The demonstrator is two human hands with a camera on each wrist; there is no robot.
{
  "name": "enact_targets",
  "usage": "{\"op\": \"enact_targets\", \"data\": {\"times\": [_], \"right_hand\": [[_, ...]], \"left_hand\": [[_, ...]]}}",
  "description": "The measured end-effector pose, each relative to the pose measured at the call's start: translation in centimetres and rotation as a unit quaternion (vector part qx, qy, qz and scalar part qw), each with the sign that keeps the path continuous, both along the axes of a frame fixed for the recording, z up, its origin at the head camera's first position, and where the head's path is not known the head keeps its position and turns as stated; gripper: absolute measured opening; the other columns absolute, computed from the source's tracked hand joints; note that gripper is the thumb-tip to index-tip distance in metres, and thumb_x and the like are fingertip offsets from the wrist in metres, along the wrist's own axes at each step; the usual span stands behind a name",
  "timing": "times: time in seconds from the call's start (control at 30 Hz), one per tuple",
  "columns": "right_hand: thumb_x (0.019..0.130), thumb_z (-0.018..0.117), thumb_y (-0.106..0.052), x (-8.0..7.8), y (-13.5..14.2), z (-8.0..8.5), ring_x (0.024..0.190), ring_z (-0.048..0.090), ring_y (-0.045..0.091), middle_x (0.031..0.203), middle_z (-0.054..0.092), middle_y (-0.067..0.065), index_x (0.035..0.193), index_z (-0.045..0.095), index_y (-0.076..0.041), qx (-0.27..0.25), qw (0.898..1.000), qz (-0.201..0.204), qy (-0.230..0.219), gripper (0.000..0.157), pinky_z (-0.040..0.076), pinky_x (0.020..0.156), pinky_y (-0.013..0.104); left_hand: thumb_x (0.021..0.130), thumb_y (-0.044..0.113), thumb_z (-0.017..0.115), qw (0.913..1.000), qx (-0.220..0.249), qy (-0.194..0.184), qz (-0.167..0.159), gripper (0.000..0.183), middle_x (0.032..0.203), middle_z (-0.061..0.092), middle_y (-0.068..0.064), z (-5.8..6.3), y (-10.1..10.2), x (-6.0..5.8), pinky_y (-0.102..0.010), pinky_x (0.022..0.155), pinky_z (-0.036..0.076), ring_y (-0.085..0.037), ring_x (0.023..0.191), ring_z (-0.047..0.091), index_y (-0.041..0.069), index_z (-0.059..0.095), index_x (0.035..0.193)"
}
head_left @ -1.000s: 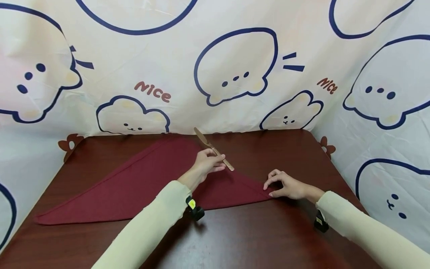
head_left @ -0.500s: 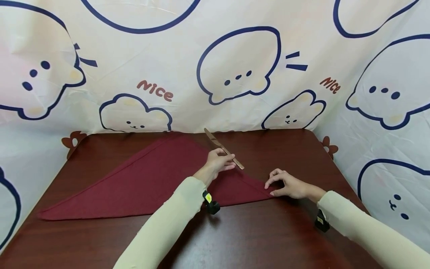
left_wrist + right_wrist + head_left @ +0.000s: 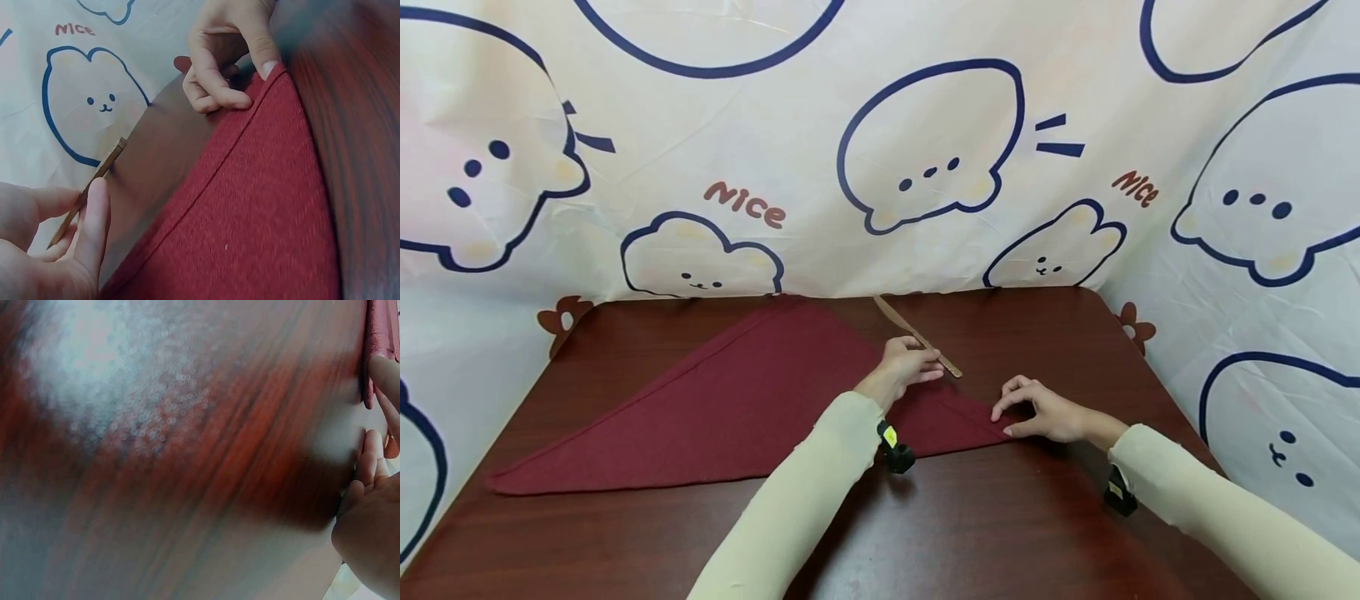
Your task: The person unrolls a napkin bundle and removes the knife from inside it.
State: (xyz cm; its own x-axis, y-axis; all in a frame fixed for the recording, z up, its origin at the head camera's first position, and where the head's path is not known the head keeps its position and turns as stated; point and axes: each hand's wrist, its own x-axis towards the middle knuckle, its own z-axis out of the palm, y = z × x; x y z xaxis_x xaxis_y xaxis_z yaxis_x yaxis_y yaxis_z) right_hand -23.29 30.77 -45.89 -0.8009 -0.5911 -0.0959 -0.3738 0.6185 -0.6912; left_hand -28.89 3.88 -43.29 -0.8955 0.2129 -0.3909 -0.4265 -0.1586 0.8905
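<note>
A dark red cloth napkin [image 3: 722, 417], folded into a broad triangle, lies flat on the table. My left hand [image 3: 906, 371] pinches a gold-coloured table knife [image 3: 892, 315] by its patterned handle, over the napkin's right slanted edge. The blade points away toward the back wall; in the left wrist view the handle end [image 3: 115, 152] shows above the fingertips. At the napkin's right corner, my right hand [image 3: 1041, 412] holds the tip, thumb on the cloth and index fingertip close by at the edge. The right wrist view shows only part of this hand [image 3: 375, 506] and a strip of cloth.
The dark brown wooden table [image 3: 1000, 533] has a glossy grain. A pale curtain [image 3: 805, 150] printed with cartoon animals hangs along its back and sides. Each wrist carries a small black camera [image 3: 897, 452].
My left hand has moved rightward with the knife, and the knife has come lower, its blade tip now at the table's back edge. My right hand stays at the napkin's corner.
</note>
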Motion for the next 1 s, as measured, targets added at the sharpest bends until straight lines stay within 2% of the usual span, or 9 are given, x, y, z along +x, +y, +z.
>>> {"op": "enact_targets", "data": {"times": [0.13,0.23,0.37,0.53,0.67,1.0], "right_hand": [[0.086,0.080,-0.016,0.0,0.0,-0.1,0.110,0.040,0.014,0.116,0.050,0.006,0.103,0.075,-0.018,-0.004,1.000,0.003,0.004,0.018,0.034,0.099,0.040],[0.086,0.080,-0.016,0.1,0.0,-0.1,0.110,0.040,0.013,0.115,0.050,0.006,0.103,0.075,-0.018,-0.004,1.000,0.004,0.005,0.018,0.034,0.098,0.038],[0.087,0.079,-0.017,0.2,0.0,-0.1,0.110,0.040,0.014,0.115,0.050,0.006,0.103,0.076,-0.018,-0.004,1.000,0.007,0.003,0.017,0.034,0.098,0.038],[0.087,0.080,-0.019,0.2,-0.1,-0.1,0.110,0.039,0.014,0.115,0.050,0.006,0.103,0.076,-0.019,-0.006,1.000,0.006,0.008,0.017,0.034,0.098,0.040],[0.087,0.080,-0.019,0.1,-0.1,-0.2,0.111,0.039,0.014,0.116,0.050,0.006,0.103,0.076,-0.020,-0.005,1.000,0.004,0.013,0.017,0.034,0.099,0.042],[0.087,0.080,-0.021,0.1,0.2,-0.3,0.110,0.039,0.013,0.114,0.050,0.005,0.103,0.075,-0.022,-0.004,1.000,0.011,0.020,0.016,0.034,0.097,0.038]], "left_hand": [[0.095,-0.003,0.065,0.9999,-0.010,0.004,0.007,0.031,0.116,0.070,-0.027,0.0,0.8,-0.1,-0.025,0.069,0.062,-0.010,0.060,0.067,-0.008,0.053,0.122],[0.094,-0.003,0.066,0.9997,-0.022,-0.001,0.008,0.028,0.118,0.069,-0.031,0.0,1.3,0.0,-0.025,0.070,0.062,-0.010,0.058,0.068,-0.011,0.054,0.118],[0.094,-0.003,0.067,0.9993,-0.035,-0.008,0.008,0.036,0.120,0.066,-0.030,-0.3,1.6,0.2,-0.023,0.072,0.061,-0.009,0.059,0.068,-0.011,0.050,0.125],[0.094,0.000,0.067,0.9984,-0.055,0.012,0.001,0.043,0.116,0.070,-0.028,-0.9,1.3,0.2,-0.022,0.073,0.061,-0.008,0.063,0.071,-0.012,0.050,0.132],[0.094,0.001,0.067,0.9981,-0.059,0.017,-0.002,0.043,0.114,0.072,-0.028,-1.3,1.0,0.1,-0.022,0.072,0.061,-0.010,0.065,0.073,-0.013,0.052,0.132],[0.093,0.001,0.069,0.9972,-0.072,0.017,0.012,0.016,0.103,0.074,-0.029,-1.0,1.5,0.4,-0.022,0.064,0.060,-0.013,0.061,0.073,-0.010,0.067,0.105]]}}
